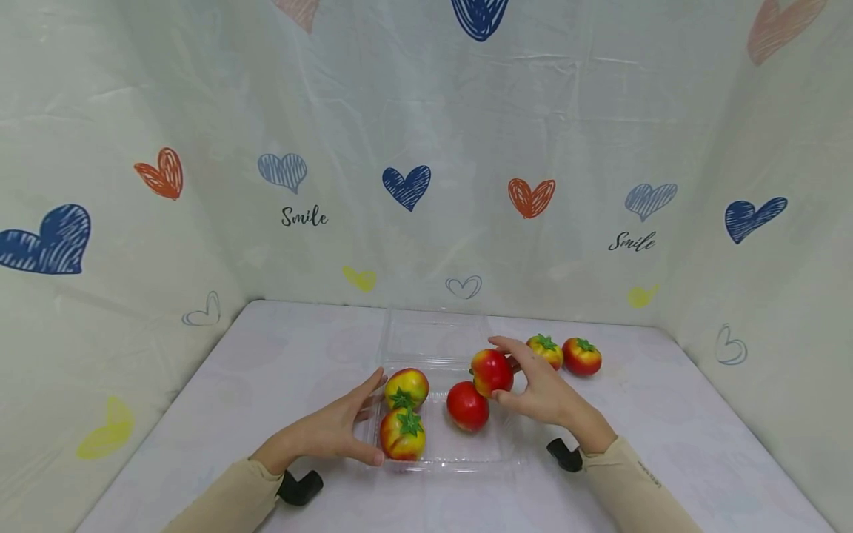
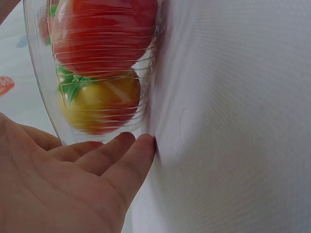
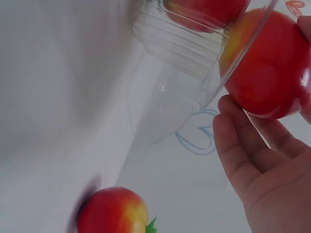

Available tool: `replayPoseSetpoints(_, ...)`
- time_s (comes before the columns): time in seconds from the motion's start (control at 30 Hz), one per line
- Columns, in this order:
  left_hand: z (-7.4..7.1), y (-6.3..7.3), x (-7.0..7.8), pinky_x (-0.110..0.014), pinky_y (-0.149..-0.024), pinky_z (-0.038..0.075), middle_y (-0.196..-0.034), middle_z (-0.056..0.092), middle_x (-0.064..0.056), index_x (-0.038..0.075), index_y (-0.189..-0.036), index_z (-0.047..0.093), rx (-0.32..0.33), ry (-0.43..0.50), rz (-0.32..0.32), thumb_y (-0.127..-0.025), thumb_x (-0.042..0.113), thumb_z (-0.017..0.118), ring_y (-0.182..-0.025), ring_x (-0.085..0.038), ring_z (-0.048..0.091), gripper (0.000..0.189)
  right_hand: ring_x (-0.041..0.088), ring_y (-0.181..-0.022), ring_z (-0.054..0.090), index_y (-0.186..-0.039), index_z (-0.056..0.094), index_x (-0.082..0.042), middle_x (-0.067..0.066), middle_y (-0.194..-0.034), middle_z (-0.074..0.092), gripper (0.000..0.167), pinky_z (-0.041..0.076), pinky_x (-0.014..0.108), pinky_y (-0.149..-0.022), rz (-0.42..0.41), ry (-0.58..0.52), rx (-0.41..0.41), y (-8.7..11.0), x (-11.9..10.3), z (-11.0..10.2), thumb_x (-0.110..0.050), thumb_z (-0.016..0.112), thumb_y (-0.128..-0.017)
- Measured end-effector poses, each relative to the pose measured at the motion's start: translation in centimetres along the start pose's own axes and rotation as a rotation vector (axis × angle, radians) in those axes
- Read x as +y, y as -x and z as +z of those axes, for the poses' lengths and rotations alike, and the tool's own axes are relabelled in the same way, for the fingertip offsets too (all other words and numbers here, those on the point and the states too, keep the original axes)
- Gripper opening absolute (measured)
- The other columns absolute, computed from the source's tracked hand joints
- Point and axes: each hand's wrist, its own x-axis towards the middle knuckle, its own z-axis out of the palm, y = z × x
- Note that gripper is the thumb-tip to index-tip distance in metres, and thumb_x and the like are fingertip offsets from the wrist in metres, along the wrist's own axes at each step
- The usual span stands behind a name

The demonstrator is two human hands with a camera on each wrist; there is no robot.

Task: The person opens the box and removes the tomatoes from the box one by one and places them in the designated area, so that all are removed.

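Observation:
A clear plastic clamshell box lies with its lid folded back on the table. My right hand grips a red tomato between thumb and fingers, over the box's right side. In the right wrist view this tomato overlaps the box rim. Inside the box sit a red tomato and two yellow-red tomatoes, one at the back left and one at the front left. My left hand is spread along the left wall, with fingertips right at the box in the left wrist view.
Two more tomatoes stand on the table behind my right hand, a yellowish one and a redder one. The raised clear lid lies toward the back. A white curtain printed with hearts surrounds the table.

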Motion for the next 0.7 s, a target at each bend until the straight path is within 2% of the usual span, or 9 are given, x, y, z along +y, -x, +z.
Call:
replayPoseSetpoints(0.13,0.01,0.00,-0.04,-0.039,-0.108,0.035,-0.159,0.005,-0.016,0.007,-0.153,-0.004,0.000,0.001,0.001,-0.074,0.035,0.082,-0.140,-0.033,0.028,0.120,0.016,-0.105,0.050,-0.141,0.039,-0.036,-0.010,-0.127,0.049,0.076,0.055,0.045,-0.084,-0.019,0.019,0.007,-0.01,0.18,-0.29,-0.021,0.077,-0.077)
replayPoseSetpoints(0.3,0.01,-0.02,-0.15,-0.040,-0.108,0.035,-0.159,0.005,-0.016,0.007,-0.153,-0.004,0.000,0.002,-0.001,-0.074,0.035,0.082,-0.140,-0.033,0.027,0.121,0.013,-0.104,0.052,-0.138,0.044,-0.029,-0.012,-0.123,0.049,0.071,0.055,0.044,-0.084,-0.048,0.021,0.028,-0.09,0.48,-0.47,-0.019,0.077,-0.077)
replayPoseSetpoints(0.57,-0.01,-0.04,-0.25,-0.039,-0.108,0.035,-0.159,0.005,-0.016,0.008,-0.153,-0.005,0.000,-0.004,0.002,-0.074,0.034,0.083,-0.140,-0.034,0.028,0.121,0.020,-0.106,0.054,-0.131,0.043,-0.028,-0.007,-0.125,0.050,0.068,0.053,0.047,-0.088,0.010,-0.030,0.038,-0.12,0.48,-0.39,-0.024,0.081,-0.074)
replayPoseSetpoints(0.7,-0.01,-0.03,-0.18,-0.038,-0.108,0.035,-0.159,0.005,-0.016,0.007,-0.153,-0.004,0.000,0.002,0.002,-0.074,0.034,0.083,-0.140,-0.033,0.028,0.121,0.018,-0.107,0.055,-0.135,0.042,-0.031,-0.008,-0.127,0.049,0.071,0.054,0.043,-0.089,-0.011,-0.024,0.045,-0.12,0.46,-0.38,-0.026,0.080,-0.075)
